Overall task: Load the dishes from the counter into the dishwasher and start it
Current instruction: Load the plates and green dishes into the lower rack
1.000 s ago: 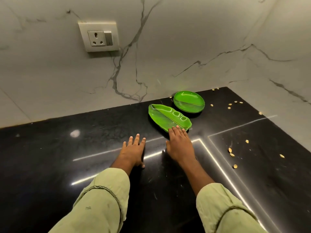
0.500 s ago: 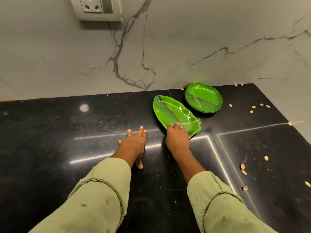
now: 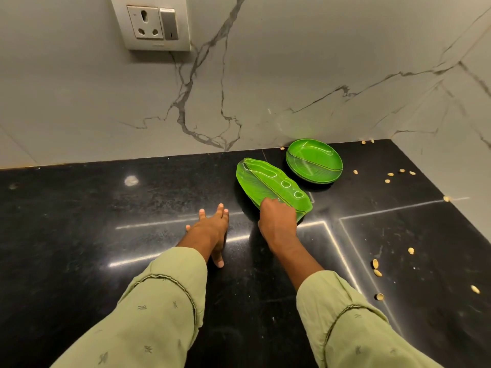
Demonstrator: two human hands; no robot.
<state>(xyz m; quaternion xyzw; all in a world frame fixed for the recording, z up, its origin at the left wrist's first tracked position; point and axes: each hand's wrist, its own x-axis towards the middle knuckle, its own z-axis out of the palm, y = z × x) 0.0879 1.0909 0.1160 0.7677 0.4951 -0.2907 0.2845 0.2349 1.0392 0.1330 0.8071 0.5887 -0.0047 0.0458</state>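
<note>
A green leaf-shaped plate (image 3: 268, 181) with small compartments lies on the black counter (image 3: 106, 208) near the back wall. Just behind it to the right sits a short stack of round green plates (image 3: 314, 161). My right hand (image 3: 277, 221) is at the leaf plate's near end, its fingers curled over the rim and gripping it. My left hand (image 3: 212, 229) rests flat on the counter to the left of the plate, fingers straight. The dishwasher is not in view.
Several nut shells (image 3: 377, 269) lie scattered over the right part of the counter. A marble wall runs behind and to the right, with a socket and switch plate (image 3: 152, 22) high on the back wall.
My right hand has gone from lying flat before the leaf plate to curling its fingers over the plate's near rim. The view has moved in closer. My left hand has stayed in place.
</note>
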